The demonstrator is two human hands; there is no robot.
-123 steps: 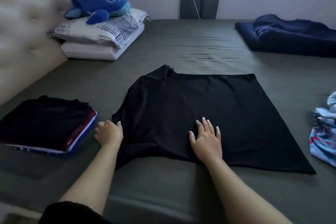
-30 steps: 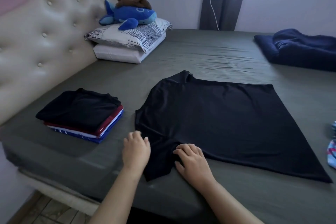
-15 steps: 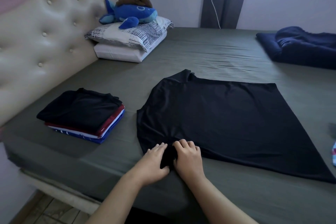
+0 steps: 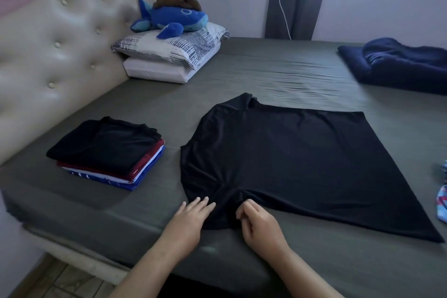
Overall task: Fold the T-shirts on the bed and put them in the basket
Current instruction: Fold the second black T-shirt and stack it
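Black T-shirt (image 4: pixel 290 164): hands have parted; left (image 4: pixel 191 219) flat, right (image 4: pixel 256 222) now pinching sleeve.

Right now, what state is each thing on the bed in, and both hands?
Black T-shirt: spread flat, near sleeve bunched.
Folded stack: four shirts, neat.
Navy blanket: rumpled heap.
Left hand: fingers straight on sleeve.
Right hand: fingers curled at sleeve edge.

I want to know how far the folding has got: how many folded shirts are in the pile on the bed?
4 layers show in the stack left of the spread black T-shirt: black on top, then dark red, white, and blue at the bottom. More may be hidden between them.
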